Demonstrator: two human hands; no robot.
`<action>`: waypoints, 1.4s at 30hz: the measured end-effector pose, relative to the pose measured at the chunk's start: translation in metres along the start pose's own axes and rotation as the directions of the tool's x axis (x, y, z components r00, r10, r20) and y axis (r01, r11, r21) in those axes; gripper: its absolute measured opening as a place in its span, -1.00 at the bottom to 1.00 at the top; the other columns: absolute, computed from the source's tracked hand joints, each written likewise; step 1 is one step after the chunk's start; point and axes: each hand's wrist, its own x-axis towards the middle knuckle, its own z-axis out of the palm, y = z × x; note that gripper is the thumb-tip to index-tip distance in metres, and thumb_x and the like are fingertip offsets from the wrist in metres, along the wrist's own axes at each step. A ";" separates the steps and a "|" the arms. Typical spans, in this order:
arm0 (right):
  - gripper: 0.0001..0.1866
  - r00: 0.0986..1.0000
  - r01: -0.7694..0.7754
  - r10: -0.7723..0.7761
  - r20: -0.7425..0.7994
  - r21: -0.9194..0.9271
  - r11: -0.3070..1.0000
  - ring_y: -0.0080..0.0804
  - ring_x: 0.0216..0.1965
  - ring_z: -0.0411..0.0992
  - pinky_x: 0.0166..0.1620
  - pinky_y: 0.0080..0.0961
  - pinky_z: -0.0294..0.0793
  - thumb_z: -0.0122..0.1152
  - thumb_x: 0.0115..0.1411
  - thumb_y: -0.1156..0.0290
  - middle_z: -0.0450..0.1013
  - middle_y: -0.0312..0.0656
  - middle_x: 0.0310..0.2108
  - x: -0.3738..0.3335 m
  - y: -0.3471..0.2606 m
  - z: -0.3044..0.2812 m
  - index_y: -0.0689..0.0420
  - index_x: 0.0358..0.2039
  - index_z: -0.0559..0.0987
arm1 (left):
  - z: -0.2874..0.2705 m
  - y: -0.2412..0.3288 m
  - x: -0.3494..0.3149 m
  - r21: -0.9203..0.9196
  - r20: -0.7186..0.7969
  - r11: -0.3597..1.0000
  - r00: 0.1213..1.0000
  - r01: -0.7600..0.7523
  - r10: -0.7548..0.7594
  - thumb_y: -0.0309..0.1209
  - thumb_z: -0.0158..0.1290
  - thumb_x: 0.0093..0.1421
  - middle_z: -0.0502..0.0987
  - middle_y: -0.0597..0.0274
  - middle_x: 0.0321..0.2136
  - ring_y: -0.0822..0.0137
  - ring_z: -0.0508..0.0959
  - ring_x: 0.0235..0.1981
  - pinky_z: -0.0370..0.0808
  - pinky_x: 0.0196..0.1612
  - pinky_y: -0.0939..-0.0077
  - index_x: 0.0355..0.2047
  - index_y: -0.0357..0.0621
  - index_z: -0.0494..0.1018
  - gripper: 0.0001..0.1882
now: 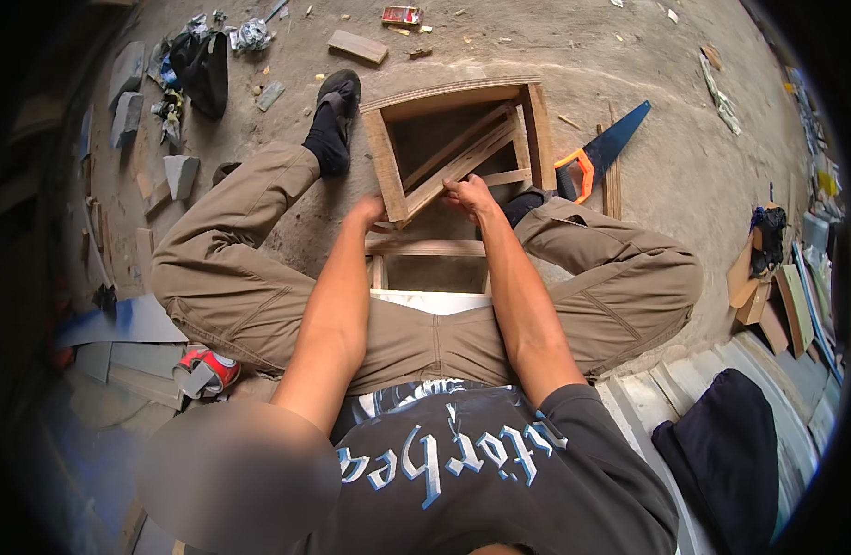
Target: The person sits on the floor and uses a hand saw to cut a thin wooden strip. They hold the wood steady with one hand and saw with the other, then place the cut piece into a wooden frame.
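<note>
A wooden frame (385, 162) of boards and slats stands on the ground between my outstretched feet. Across its opening runs a slanted wooden strip (460, 166), and my right hand (469, 196) is closed on its near side, thumb and fingers pinching it. My left hand (373, 211) is closed at the frame's near left corner, its fingertips partly hidden behind the wood. Closer to my lap, between my thighs, is a second wooden piece with crossbars (430, 248). Just right of the frame lies a handsaw (618, 134) with a dark blue blade and an orange and black handle.
Thin wood strips (612, 190) lie under the saw. A wood block (358, 46) and a small red box (402, 16) are beyond the frame. Rubble and a black bag (202, 72) sit far left. A red and white roll (206, 370) is by my left thigh, dark cloth (726, 453) at right.
</note>
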 end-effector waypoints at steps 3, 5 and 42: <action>-0.61 1.000 0.009 -0.008 -0.025 0.001 1.000 -0.28 -0.10 0.49 -0.04 -0.31 0.54 0.21 0.24 0.46 0.48 -0.06 -0.08 0.013 0.008 0.005 0.25 0.03 0.35 | -0.002 -0.005 0.012 -0.112 0.039 0.993 0.999 -0.023 0.028 -0.08 0.15 0.21 0.56 0.11 -0.13 0.12 0.56 -0.13 0.55 -0.11 -0.01 0.05 -0.19 0.45 -0.47; -0.57 0.999 0.023 -0.023 -0.028 0.003 1.000 -0.26 -0.07 0.48 -0.03 -0.31 0.54 0.22 0.23 0.45 0.47 -0.06 -0.06 0.019 0.010 0.005 0.26 0.06 0.33 | -0.009 -0.017 0.023 -0.111 0.072 0.990 0.993 -0.089 0.097 -0.12 0.27 0.11 0.56 0.11 -0.15 0.16 0.56 -0.16 0.54 -0.13 0.08 0.02 -0.25 0.46 -0.42; -0.42 0.957 0.268 -0.266 -0.112 0.003 0.963 -0.17 0.03 0.43 0.00 -0.35 0.57 0.20 0.15 0.62 0.37 -0.03 0.07 0.049 -0.004 -0.008 0.26 0.18 0.27 | -0.005 -0.041 0.059 0.263 -0.377 0.897 0.818 -0.356 0.435 -0.19 0.24 0.07 0.65 0.00 -0.41 0.18 0.67 -0.37 0.52 -0.30 0.33 -0.33 -0.25 0.63 -0.66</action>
